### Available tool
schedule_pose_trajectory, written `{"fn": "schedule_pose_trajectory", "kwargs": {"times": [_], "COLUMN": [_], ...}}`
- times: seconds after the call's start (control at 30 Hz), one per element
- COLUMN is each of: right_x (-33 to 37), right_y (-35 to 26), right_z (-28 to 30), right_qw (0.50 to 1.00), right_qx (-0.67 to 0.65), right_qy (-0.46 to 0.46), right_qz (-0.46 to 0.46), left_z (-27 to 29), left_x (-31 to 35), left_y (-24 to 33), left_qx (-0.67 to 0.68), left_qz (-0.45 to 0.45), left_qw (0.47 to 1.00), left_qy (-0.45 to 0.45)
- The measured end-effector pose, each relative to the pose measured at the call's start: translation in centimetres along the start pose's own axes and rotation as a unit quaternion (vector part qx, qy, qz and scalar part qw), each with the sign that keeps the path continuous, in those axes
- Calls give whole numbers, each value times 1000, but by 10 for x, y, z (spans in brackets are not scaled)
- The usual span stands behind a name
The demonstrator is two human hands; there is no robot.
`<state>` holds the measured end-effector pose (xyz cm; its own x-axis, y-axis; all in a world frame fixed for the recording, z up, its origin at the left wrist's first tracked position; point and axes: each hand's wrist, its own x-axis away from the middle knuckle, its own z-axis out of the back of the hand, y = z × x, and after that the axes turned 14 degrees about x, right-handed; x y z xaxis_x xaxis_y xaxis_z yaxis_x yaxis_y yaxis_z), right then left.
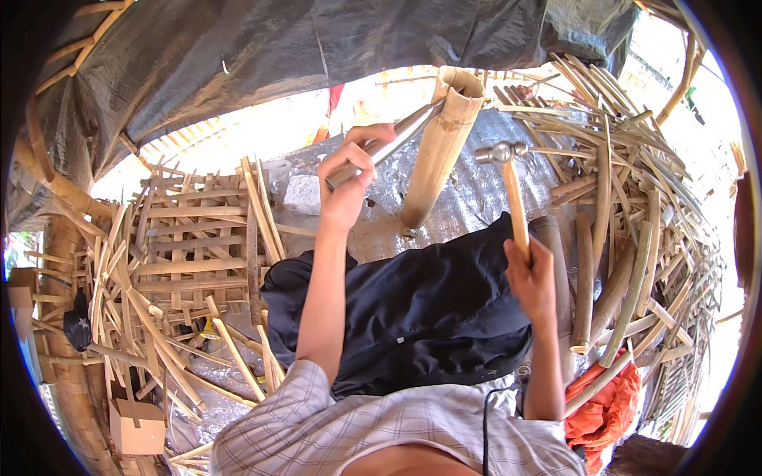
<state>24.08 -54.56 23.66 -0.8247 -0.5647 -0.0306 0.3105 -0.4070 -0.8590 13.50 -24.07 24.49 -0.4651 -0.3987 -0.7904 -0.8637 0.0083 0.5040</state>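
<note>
My left hand (346, 178) is closed around a thick, silver, chisel-like metal bar (405, 131), which slants up and to the right. The bar's narrowed far end meets the upper rim of a bamboo tube (441, 155); how deep it reaches cannot be made out. That wide, hollow tube stands nearly upright on the floor in front of me. In my right hand (531, 279) is a ball-peen hammer (514, 194), gripped low on its wooden handle. Its metal head is raised to the right of the tube, apart from both tube and bar.
Black cloth (421, 313) covers my lap. Split bamboo strips (675, 206) pile up along the right, beside loose bamboo poles (583, 282) and orange cloth (607, 408). A slatted bamboo frame (194, 246) and a cardboard box (137, 427) are at left. Dark tarpaulin (270, 59) hangs beyond.
</note>
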Motion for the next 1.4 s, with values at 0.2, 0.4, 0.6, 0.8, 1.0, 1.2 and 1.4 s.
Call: {"fn": "schedule_pose_trajectory", "kwargs": {"times": [0.2, 0.4, 0.6, 0.8, 1.0, 1.2, 1.4], "right_x": [-3, -50, -79, -87, -98, -98, -96], "right_y": [9, -10, 4, 17, 24, 24, -53], "right_z": [4, 33, 37, 39, 34, 33, 79], "right_qw": [996, 978, 956, 964, 982, 993, 987], "right_qx": [-72, 146, 165, 130, 80, 30, 58], "right_qy": [-34, -5, -116, -121, -86, -61, 59], "right_qz": [-31, 146, 212, 196, 145, 95, 138], "left_z": [-29, -56, -86, -117, -93, -111, -128], "left_x": [16, -5, -13, -2, 11, 16, 6], "left_y": [48, 70, 57, 36, -20, -66, -82], "left_qx": [247, 173, 182, 189, 170, 133, 143], "left_qz": [344, 462, 584, 471, 372, 438, 437], "left_qw": [905, 867, 771, 825, 868, 847, 854], "left_qy": [35, 67, 177, 248, 281, 271, 242]}}
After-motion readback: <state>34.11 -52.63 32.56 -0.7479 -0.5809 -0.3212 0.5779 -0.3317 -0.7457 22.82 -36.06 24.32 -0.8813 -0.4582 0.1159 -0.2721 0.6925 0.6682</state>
